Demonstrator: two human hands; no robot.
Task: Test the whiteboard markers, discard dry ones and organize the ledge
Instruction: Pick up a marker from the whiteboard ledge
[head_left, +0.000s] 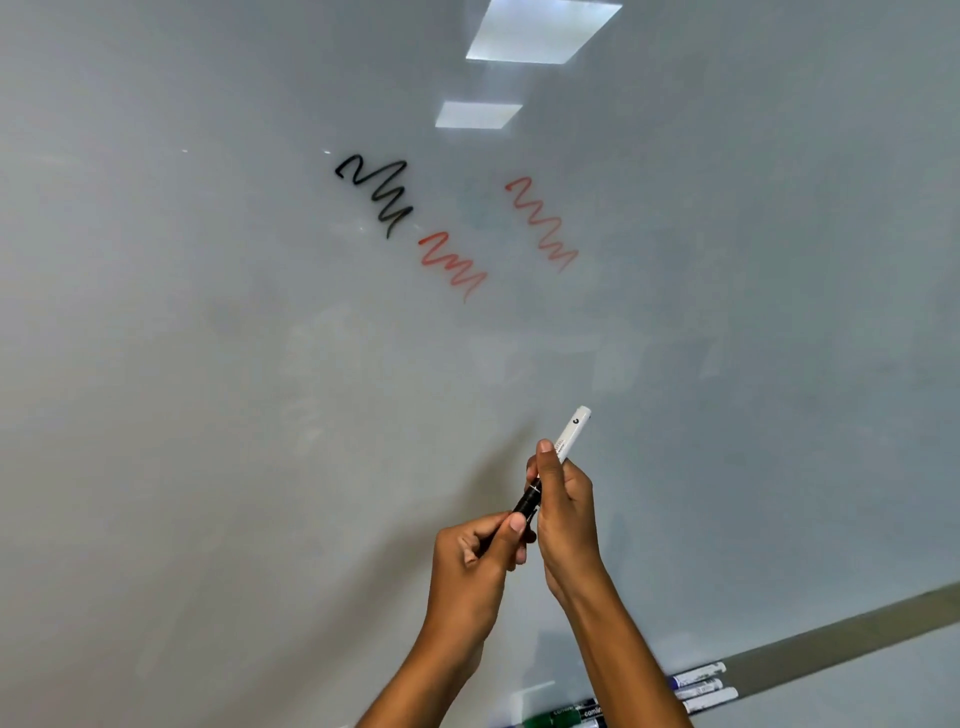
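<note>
Lower centre of frame: right hand (563, 512) wraps white marker (569, 434) barrel, long axis running up-right; left hand (480, 558) pinches black cap (527, 501) at lower-left end (cap seated or not, unclear).

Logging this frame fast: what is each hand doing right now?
Left hand: closed, gripping the black cap end of the marker.
Right hand: closed around the white-barrelled whiteboard marker.

Glossy smooth whiteboard (208, 364), smooth plastic marker (569, 434), matt grey metal-looking ledge (831, 642)
</note>
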